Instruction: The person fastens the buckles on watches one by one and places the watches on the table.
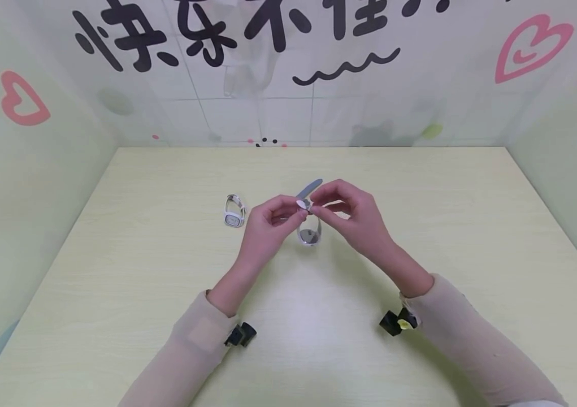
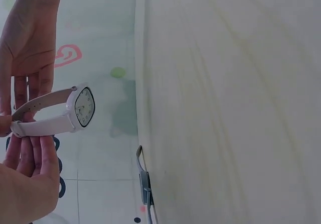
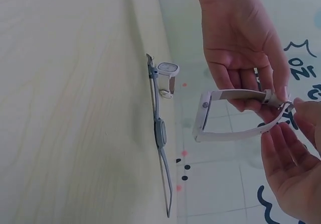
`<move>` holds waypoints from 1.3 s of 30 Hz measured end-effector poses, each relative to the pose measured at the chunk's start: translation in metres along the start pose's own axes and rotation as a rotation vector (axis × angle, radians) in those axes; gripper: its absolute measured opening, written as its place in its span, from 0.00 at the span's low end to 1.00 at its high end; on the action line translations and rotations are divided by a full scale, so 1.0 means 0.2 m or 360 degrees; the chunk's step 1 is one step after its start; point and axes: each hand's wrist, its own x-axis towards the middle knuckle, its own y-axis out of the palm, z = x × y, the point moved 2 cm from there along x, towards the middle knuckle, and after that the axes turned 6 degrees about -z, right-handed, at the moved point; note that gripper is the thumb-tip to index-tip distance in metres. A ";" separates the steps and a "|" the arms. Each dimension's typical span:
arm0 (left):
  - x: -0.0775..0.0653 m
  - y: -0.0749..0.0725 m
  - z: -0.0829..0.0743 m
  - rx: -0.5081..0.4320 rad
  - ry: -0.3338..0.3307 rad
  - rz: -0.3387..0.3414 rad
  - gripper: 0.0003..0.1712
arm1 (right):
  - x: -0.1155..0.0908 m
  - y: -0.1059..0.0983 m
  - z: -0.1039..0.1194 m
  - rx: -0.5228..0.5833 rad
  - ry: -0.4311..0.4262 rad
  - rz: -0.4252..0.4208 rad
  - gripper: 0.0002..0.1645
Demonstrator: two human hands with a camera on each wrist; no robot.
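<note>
Both hands meet at the strap of a white wristwatch held up over the table, its dial lowest in the head view. My left hand pinches the strap near its buckle and loop. Fingertips of my right hand pinch the strap beside them. In the left wrist view the watch's dial has a dark rim, and the strap is bent round into a loop. The right wrist view shows the buckle between the fingers, partly hidden by them.
A grey-blue wristwatch lies stretched out on the table beyond the hands; its strap shows behind them. Left of the hands, a second white watch rests with its strap looped. The wood-look table meets printed walls at back and sides.
</note>
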 end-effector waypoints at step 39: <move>-0.04 0.04 -0.04 0.0559 0.0145 0.0146 0.11 | -0.02 0.01 0.01 0.0075 -0.0134 -0.0003 0.07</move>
